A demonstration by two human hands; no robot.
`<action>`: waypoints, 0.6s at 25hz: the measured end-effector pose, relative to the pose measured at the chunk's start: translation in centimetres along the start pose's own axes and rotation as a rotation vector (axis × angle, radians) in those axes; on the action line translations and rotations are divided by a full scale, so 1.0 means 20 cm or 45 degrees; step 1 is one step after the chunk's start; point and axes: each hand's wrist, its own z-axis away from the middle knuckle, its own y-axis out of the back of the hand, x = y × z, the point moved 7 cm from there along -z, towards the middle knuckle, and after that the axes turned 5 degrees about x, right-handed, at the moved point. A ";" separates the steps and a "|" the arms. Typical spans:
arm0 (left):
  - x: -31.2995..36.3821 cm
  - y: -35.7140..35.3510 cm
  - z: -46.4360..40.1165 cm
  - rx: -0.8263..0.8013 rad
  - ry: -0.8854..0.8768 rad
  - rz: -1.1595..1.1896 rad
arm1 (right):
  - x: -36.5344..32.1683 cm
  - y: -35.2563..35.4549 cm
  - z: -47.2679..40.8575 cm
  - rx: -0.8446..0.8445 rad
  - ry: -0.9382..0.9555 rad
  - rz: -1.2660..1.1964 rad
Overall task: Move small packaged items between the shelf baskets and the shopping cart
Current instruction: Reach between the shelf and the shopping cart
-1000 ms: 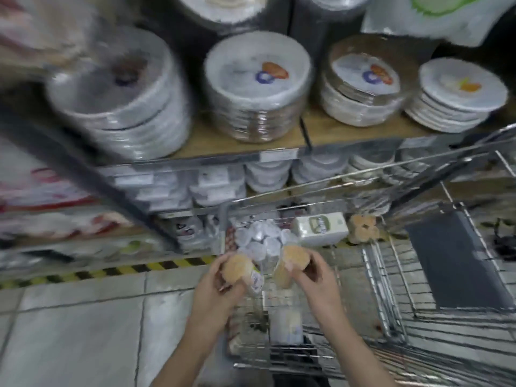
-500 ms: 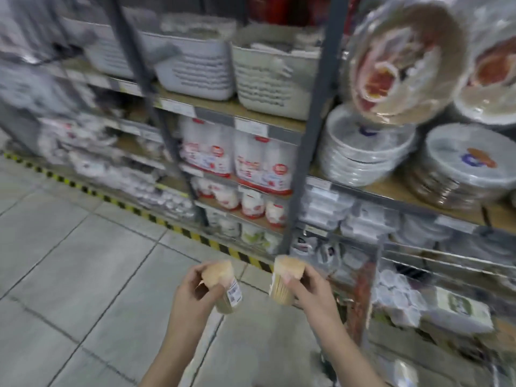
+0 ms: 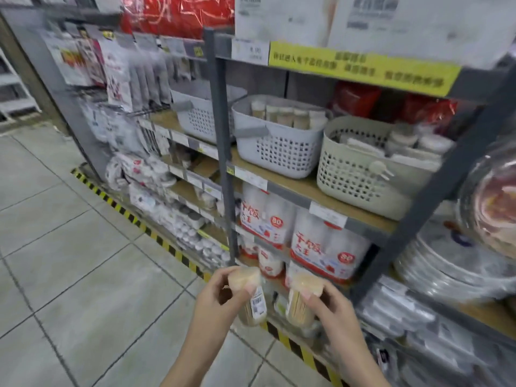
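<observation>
- The two small packs I carry are clear tubs of what look like thin wooden sticks. One is in my left hand (image 3: pixel 220 298), the left tub (image 3: pixel 251 298), with a barcode sticker facing me. The other, the right tub (image 3: pixel 300 298), is in my right hand (image 3: pixel 328 305).
- Both tubs stand nearly upright, long axis running up and down, pale caps on top and leaning a little away from me toward the shelves. They sit close beside each other but apart.
- My left fingers and thumb curl round the cap end of the left tub and pinch it. My right fingers do the same on the right tub. Neither hand is spread or flat.
- The place they look bound for is the middle grey basket (image 3: pixel 279 146), which already holds a row of similar capped tubs standing upright. It lies up and ahead of both hands, on the shelf board above the stacked cup packs.
- My left hand sits more directly below that basket; my right is nearer the beige basket (image 3: pixel 360 174) just beside it.
- I judge the lift is mostly upward and forward, keeping the tubs upright so they drop in cap up.
- A dark steel upright (image 3: pixel 223 152) stands just left of the grey basket, near my left hand's path.
- No cart shows in this view.
</observation>
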 end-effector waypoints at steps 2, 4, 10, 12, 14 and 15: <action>0.10 -0.01 -0.18 0.010 -0.031 -0.003 | -0.13 -0.09 -0.16 -0.032 0.042 -0.015; 0.22 0.00 -0.36 0.034 -0.071 0.005 | -0.27 -0.17 -0.30 -0.077 0.083 -0.012; 0.54 -0.03 -0.82 0.026 -0.266 0.045 | -0.66 -0.21 -0.66 0.027 0.282 0.014; 0.67 -0.07 -0.95 -0.050 -0.338 0.019 | -0.78 -0.23 -0.77 0.076 0.367 0.054; 0.80 -0.13 -1.11 -0.142 -0.400 0.025 | -0.89 -0.24 -0.88 0.162 0.429 0.038; 0.86 -0.16 -1.19 -0.186 -0.435 0.031 | -0.93 -0.23 -0.93 0.217 0.464 0.044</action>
